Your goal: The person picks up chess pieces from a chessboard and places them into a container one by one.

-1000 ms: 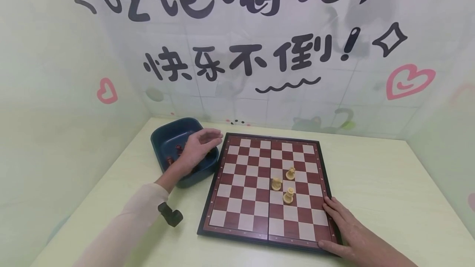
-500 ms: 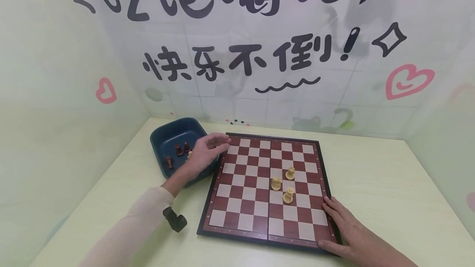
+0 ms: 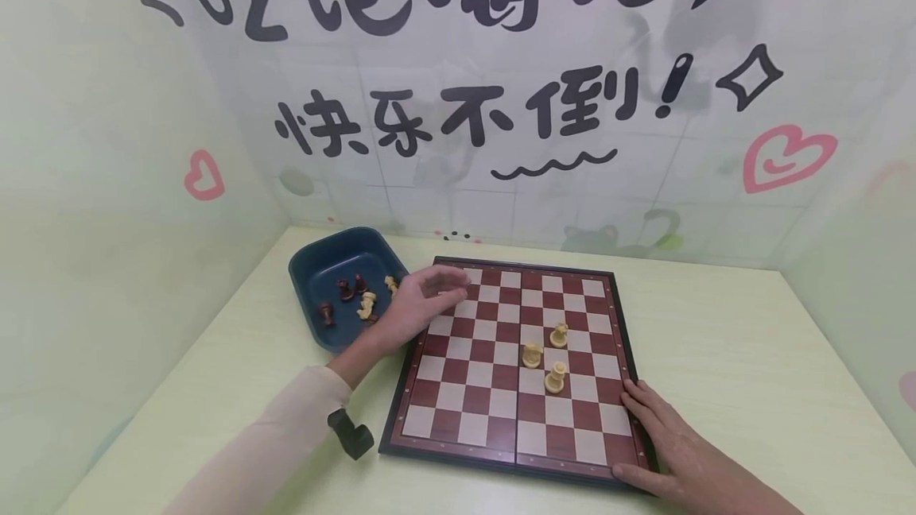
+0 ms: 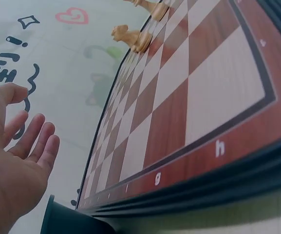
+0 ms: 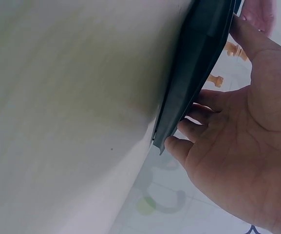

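Observation:
A red-and-white chessboard [image 3: 478,376] lies flat with three cream chess pieces standing on its right half: one at the back [image 3: 559,334], one to the left that looks like a knight [image 3: 531,355], and a rook [image 3: 555,377] nearest the front. Over the board's far left corner hovers my left hand [image 3: 422,300], fingers loosely spread; the left wrist view shows nothing in its palm. My right hand [image 3: 669,439] rests along the board's right edge, thumb at the near corner and fingers against the side. In the right wrist view its fingertips touch the dark board rim [image 5: 198,63].
Left of the board stands a dark blue bin [image 3: 308,269] holding several chess pieces, dark red ones [image 3: 346,289] and cream ones [image 3: 367,305]. My left forearm partly covers its near right side. A printed wall sheet [image 3: 444,205] closes off the back of the table.
My left hand has moved right, from above the bin to over the board's left edge, uncovering cream pieces in the bin. The right hand and the pieces on the board stay put.

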Motion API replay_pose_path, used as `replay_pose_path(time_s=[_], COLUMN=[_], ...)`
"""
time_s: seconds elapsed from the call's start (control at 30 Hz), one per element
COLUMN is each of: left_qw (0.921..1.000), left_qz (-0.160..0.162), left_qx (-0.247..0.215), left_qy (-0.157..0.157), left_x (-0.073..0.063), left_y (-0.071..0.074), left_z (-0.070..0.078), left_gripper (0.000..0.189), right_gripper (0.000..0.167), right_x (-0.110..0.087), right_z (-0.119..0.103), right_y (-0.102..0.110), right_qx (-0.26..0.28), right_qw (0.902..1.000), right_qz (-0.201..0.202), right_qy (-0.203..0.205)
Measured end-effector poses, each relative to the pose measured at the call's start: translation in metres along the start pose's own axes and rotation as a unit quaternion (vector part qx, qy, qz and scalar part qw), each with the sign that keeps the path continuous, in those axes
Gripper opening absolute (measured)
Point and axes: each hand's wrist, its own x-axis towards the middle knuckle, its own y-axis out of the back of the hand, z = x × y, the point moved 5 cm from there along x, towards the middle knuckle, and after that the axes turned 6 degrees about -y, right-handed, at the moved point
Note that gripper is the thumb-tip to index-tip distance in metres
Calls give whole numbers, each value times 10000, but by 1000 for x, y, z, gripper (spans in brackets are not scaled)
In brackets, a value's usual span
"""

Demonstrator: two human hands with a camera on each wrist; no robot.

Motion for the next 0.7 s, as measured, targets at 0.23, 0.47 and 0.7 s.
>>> replay_pose_path(time_s=[0.23,0.47,0.7], left_qw=[10000,9998,9988], left_qz=[-57,-169,-452], left_qx=[-5,5,-147], left_qy=[-7,92,85], left_x=[-1,-2,-4], left_y=[-10,-21,-35], left_z=[-2,-8,-13], left_gripper=[33,35,38], right_gripper=[100,99,99], right_x=[1,0,0], right_z=[0,0,0], right_y=[-1,-1,-1], right_qx=[12,-32,-38], right_qw=[10000,10000,10000], right_qz=[-13,26,7], right_qy=[-7,3,-22])
